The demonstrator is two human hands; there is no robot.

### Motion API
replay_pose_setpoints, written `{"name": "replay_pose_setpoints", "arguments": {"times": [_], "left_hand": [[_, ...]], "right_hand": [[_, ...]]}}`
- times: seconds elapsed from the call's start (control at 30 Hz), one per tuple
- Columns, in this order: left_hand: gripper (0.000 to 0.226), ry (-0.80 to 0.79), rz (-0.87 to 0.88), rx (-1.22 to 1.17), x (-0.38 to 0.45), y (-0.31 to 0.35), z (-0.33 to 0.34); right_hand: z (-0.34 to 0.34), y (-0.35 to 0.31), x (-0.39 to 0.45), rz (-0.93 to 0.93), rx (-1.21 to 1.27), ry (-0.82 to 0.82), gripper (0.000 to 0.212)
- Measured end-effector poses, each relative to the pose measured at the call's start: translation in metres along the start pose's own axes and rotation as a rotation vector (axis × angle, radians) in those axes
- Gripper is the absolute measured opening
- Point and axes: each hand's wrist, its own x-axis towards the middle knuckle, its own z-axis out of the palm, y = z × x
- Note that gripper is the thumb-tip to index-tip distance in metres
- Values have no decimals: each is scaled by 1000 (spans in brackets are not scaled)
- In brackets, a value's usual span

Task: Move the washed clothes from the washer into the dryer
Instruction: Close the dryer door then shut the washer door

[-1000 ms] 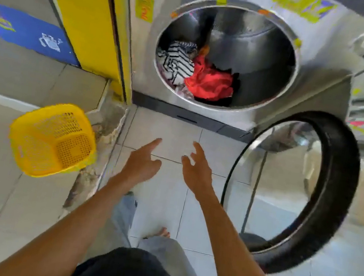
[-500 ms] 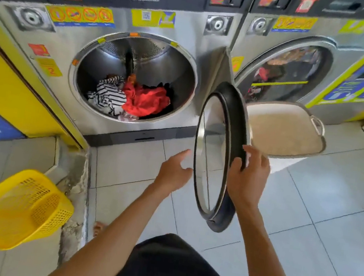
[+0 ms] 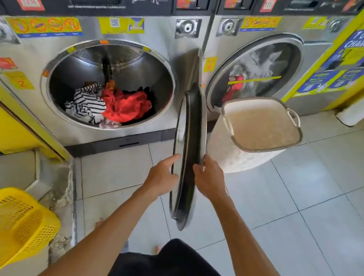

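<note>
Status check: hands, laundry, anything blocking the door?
Left hand touches round door; right hand grips its rim. Red and striped clothes in open drum. White basket stands right of door.

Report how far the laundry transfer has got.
Done, apparently: striped and red clothes lie in the open drum, and the white basket looks empty. In hand: the right hand grips the door rim, left hand touching it. Left: probably shutting the door and starting the cycle.

Both bare arms reach forward, close together. The left hand (image 3: 162,176) is flat, its fingers straight and their tips touching the door (image 3: 194,125). The right hand (image 3: 209,181) curls fingers and thumb round that door's rim
</note>
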Motion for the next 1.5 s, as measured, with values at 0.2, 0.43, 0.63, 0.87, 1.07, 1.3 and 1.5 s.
{"name": "replay_pose_setpoints", "arguments": {"times": [0.2, 0.43, 0.63, 0.87, 1.07, 1.3, 1.5], "left_hand": [[52, 125, -53, 4, 6, -34, -49], [57, 308, -139, -104, 16, -78, -135], [67, 314, -148, -63, 50, -99, -232], [71, 266, -114, 49, 95, -118, -313], [68, 260, -135, 55, 131, -120, -356], [59, 346, -171, 116, 175, -119, -400], [56, 402, -217, 75, 213, -109, -422]], "right_hand": [[62, -58, 6, -111, 101, -185, 34], [146, -154, 43, -69, 202, -300, 34], [205, -232, 73, -66, 321, -295, 29], [244, -302, 118, 60, 471, -379, 19], [250, -336, 160, 84, 458, -524, 17], [275, -384, 214, 54, 473, -520, 11], [291, -413, 251, 26, 524, -468, 8]]}}
